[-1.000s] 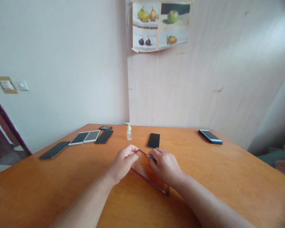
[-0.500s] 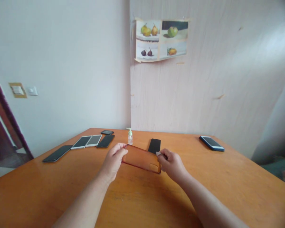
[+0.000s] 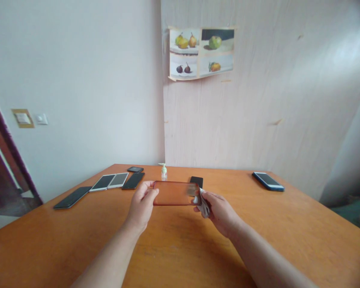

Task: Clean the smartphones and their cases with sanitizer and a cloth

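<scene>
Holding up a see-through orange-brown phone case (image 3: 172, 194) in the air over the desk (image 3: 171, 248), turned sideways between both hands. Pinching its left end with the left hand (image 3: 141, 205), closed thumb to fingers on the rim. Squeezing a bunched white-grey cloth (image 3: 204, 208) in the right hand (image 3: 219, 209), also closed, right at the other end of the case. Touching that end with the cloth, on both sides of the edge by the look of it. Hard to tell the grip on the case itself there, with the cloth in the way. Seemingly partway through wiping, at a guess: already free of any phone inside, to judge from the see-through middle, and already lifted clear of the desk. Not yet finished, most likely, with the cloth right up against one end and not yet put aside. Too far off to sort clean spots from dirty ones, so no way to say the amount left to rub. Behind the case, partly hidden on the desk, a black phone (image 3: 196, 180), not far from a small pump bottle (image 3: 164, 173) standing upright. Farther left, a group of phones (image 3: 118, 180) lying flat, dark ones and white ones. Far right, well apart from the rest, a blue-edged phone (image 3: 268, 181), also flat and untouched.
</scene>
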The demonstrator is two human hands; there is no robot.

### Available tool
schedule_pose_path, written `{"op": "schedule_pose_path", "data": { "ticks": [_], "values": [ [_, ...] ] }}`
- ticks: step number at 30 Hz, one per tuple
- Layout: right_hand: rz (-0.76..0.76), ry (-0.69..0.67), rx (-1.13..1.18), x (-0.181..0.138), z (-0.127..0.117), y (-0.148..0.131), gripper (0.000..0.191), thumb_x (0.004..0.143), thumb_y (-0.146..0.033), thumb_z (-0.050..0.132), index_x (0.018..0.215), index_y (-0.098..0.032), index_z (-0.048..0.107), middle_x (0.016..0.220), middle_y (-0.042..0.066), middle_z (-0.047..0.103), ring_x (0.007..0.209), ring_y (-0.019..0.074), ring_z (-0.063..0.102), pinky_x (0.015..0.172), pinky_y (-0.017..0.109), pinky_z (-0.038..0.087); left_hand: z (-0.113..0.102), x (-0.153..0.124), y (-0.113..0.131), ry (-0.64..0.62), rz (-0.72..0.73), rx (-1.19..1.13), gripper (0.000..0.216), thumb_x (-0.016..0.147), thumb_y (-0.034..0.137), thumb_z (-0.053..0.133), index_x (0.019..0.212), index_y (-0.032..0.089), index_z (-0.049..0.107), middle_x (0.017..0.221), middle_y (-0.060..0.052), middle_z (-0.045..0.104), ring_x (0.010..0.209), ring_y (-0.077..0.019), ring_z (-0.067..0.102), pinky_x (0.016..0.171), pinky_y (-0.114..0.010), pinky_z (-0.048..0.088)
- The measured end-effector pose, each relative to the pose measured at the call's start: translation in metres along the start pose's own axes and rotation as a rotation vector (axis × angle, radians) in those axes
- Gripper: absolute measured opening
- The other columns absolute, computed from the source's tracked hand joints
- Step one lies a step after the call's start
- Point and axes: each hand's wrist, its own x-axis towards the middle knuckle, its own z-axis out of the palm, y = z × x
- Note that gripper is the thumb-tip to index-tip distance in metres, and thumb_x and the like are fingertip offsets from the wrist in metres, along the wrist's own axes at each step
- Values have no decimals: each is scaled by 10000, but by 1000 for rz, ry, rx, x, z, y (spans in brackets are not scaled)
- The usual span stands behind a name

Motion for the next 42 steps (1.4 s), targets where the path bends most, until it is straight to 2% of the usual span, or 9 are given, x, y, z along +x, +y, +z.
{"op": "schedule_pose_path", "data": {
  "ticks": [7,13,14,16,18,22,25,36,42],
  "values": [
    [-17,-19,-5,1,-3,0,323,835,-442,617,970,-149,638,857,96,723,585,131,621,409,202,266,2,-1,2,-25,31,69,284,816,380,573,1023,186,579,710,27,583,658,-149,536,620,-250,414],
    [-35,68,-79,4,-7,3,318,792,-458,652,883,-154,633,726,51,687,516,105,563,406,203,238,8,-1,-11,-44,34,269,376,799,361,577,1126,179,537,723,20,601,659,-171,577,666,-299,444],
    [-29,85,-86,4,-7,3,305,792,-448,648,872,-155,630,709,46,680,508,104,558,406,204,241,9,-2,-14,-51,50,320,404,792,366,590,1147,181,537,774,5,616,703,-181,591,703,-317,456],
    [-18,111,-100,4,-8,3,283,794,-430,639,859,-155,627,702,47,677,497,101,548,404,203,249,11,-6,-17,-54,112,367,491,770,390,641,1201,184,529,1070,-77,634,962,-224,609,879,-373,454],
    [-3,133,-122,4,-8,3,268,797,-416,630,848,-152,627,707,55,678,489,98,539,404,199,263,12,-10,-16,-125,197,457,607,749,460,683,1273,204,512,1289,-123,551,1206,-276,506,1027,-427,377],
    [11,151,-140,4,-10,4,254,803,-402,632,826,-149,628,689,54,664,476,93,522,393,191,274,13,-18,-10,-316,235,644,900,642,621,741,1398,240,435,1436,-140,437,1345,-346,355,1103,-498,281],
    [28,150,-98,6,-12,6,251,798,-400,655,813,-151,631,680,49,656,466,88,498,379,191,276,14,-20,-10,-398,242,701,1020,550,647,787,1420,261,420,1439,-136,440,1340,-377,349,1107,-522,259],
    [97,155,19,10,-18,8,242,796,-384,691,906,-172,653,684,28,657,471,79,486,393,172,331,14,-23,-10,-452,195,569,908,573,647,774,1350,259,510,1303,-120,524,1228,-340,479,1037,-435,374],
    [71,150,37,10,-19,6,238,849,-388,629,932,-167,660,670,34,635,484,90,497,384,182,314,18,-23,-3,-417,44,348,667,705,636,690,1210,209,601,1150,-97,608,1074,-271,560,906,-359,424]
  ]
}}
